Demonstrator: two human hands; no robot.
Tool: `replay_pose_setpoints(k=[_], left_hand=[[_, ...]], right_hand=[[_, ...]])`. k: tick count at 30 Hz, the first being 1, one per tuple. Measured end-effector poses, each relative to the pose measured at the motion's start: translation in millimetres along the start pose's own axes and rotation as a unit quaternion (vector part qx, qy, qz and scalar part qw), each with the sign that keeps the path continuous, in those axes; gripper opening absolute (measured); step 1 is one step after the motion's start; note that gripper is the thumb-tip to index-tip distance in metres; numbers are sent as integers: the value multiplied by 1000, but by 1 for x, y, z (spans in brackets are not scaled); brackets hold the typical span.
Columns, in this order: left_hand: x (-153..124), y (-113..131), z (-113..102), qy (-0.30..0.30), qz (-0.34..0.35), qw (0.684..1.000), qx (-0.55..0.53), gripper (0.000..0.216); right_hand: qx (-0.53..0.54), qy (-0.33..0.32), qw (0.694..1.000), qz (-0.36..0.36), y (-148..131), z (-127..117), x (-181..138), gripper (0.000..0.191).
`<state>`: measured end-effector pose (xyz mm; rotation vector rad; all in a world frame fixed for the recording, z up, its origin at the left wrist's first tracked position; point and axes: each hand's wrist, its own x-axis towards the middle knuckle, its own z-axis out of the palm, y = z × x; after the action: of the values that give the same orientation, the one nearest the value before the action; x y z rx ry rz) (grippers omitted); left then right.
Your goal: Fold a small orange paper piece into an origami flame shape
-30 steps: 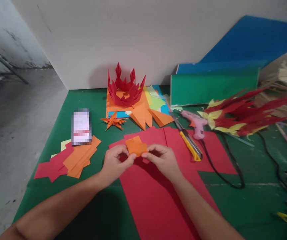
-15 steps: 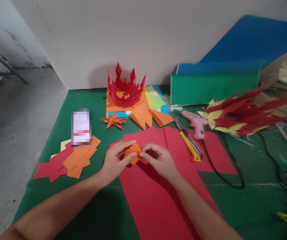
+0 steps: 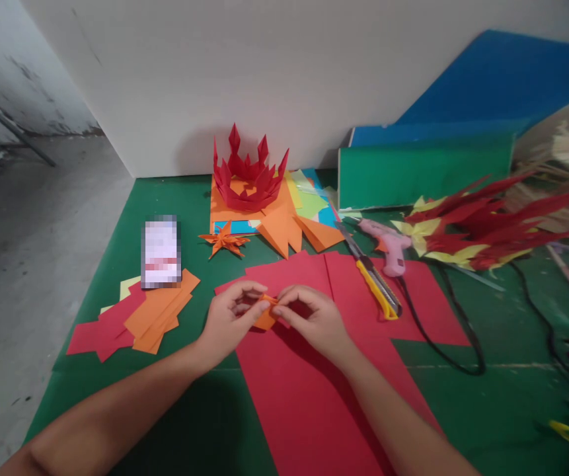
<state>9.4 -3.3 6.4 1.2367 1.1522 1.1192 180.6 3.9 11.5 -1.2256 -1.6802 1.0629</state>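
Note:
Both my hands pinch a small folded piece of orange paper [image 3: 267, 316] just above a large red paper sheet [image 3: 308, 396] on the green table. My left hand [image 3: 232, 317] grips its left side with thumb and fingers closed. My right hand [image 3: 311, 318] pinches its right side, fingers curled. Most of the orange piece is hidden between my fingers.
A red paper crown [image 3: 248, 175] stands on orange sheets at the back. Nearby lie a small orange paper star [image 3: 225, 241], a phone [image 3: 161, 251], orange and red paper scraps [image 3: 140, 317], a yellow utility knife [image 3: 376, 281], a pink glue gun [image 3: 388, 241] with black cord, and red-yellow paper feathers [image 3: 482, 225].
The orange paper was a wider flat piece held up a second ago; my fingers have folded it smaller and brought it down closer to the red sheet.

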Motion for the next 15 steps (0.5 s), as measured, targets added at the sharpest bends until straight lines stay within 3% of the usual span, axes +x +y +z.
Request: replay_pose_setpoints(k=[6, 15], left_hand=[[0, 0, 0, -16, -6, 1000, 13, 20], [-2, -4, 2, -11, -12, 1000, 20, 20]], right_hand=[[31, 36, 998, 30, 5, 1, -1, 17], [77, 38, 995, 48, 4, 2, -2, 20]])
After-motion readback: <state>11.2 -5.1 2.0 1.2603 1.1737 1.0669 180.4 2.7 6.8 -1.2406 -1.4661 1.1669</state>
